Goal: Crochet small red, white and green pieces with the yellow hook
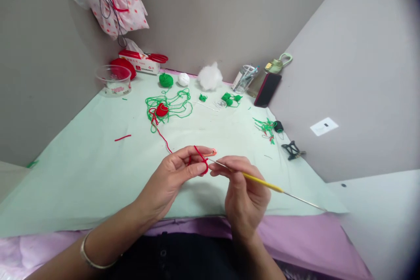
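Observation:
My left hand (179, 171) pinches a small red crochet piece (205, 167) between thumb and fingers, and red yarn runs over its raised index finger. An orange-pink item (214, 152) shows at that index fingertip; I cannot make out what it is. In my right hand (244, 188) is a crochet hook (262, 181) with a yellow handle, its metal tip touching or very near the red piece. From my left hand a red strand (164, 138) leads back to a red yarn ball (162, 110), which sits among loose green yarn (180, 104).
Behind my hands stand a green yarn ball (166, 80), a white yarn ball (183, 79) and white stuffing (210, 77). A clear tub (113, 81) and tissue box (139, 62) are back left. A phone (268, 90) leans at the right, near yarn scraps (266, 127).

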Available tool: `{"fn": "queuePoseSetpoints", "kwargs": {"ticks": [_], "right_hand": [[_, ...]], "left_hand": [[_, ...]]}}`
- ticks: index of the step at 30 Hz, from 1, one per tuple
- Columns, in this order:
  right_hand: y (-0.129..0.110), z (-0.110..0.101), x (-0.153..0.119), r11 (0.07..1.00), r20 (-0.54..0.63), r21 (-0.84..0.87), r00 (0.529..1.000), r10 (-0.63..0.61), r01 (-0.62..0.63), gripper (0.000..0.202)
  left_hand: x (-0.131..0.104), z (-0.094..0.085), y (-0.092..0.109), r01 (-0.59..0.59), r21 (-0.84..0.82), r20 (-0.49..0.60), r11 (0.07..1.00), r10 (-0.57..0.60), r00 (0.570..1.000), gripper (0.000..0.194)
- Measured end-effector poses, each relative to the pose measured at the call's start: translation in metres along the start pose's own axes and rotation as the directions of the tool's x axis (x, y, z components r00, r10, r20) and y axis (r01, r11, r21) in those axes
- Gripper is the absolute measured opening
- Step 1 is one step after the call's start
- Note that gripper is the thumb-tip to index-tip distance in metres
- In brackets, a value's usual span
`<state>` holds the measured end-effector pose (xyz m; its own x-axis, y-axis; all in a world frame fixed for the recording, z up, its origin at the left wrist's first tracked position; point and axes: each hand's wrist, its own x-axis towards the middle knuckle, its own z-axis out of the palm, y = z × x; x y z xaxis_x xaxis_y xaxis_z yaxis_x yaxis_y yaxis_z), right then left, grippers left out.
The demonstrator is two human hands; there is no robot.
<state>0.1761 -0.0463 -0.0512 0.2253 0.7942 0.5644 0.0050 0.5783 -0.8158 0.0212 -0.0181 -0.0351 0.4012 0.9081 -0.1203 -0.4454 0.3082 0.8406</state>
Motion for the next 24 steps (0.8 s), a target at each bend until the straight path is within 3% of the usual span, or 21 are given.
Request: {"fn": "queuePoseSetpoints", "kwargs": {"ticks": [6, 10, 15, 19, 24], "right_hand": [[-0.002, 0.000, 0.000, 0.999, -0.007, 0.038, 0.999, 0.036, -0.036, 0.022], [-0.004, 0.000, 0.004, 0.966, -0.045, 0.200, 0.984, 0.173, -0.161, 0.018], [-0.004, -0.003, 0.011, 0.897, -0.003, 0.299, 0.940, 0.342, -0.326, 0.015], [-0.004, -0.004, 0.006, 0.956, -0.100, 0.176, 0.962, 0.254, -0.234, 0.014], [-0.004, -0.004, 0.000, 0.976, -0.040, 0.140, 0.984, 0.173, -0.166, 0.019]], "left_hand": [[0.000, 0.001, 0.001, -0.006, -0.003, -0.007, 1.000, 0.006, 1.000, 0.018], [-0.001, 0.001, 0.001, -0.013, 0.029, -0.027, 1.000, 0.014, 1.000, 0.019], [0.000, -0.001, -0.001, -0.007, 0.034, -0.044, 0.999, 0.009, 0.999, 0.019], [0.001, -0.001, -0.003, -0.004, 0.041, -0.046, 0.999, 0.005, 0.999, 0.020], [0.001, -0.001, -0.002, 0.002, 0.057, -0.043, 0.998, 0.000, 0.999, 0.019]]}}
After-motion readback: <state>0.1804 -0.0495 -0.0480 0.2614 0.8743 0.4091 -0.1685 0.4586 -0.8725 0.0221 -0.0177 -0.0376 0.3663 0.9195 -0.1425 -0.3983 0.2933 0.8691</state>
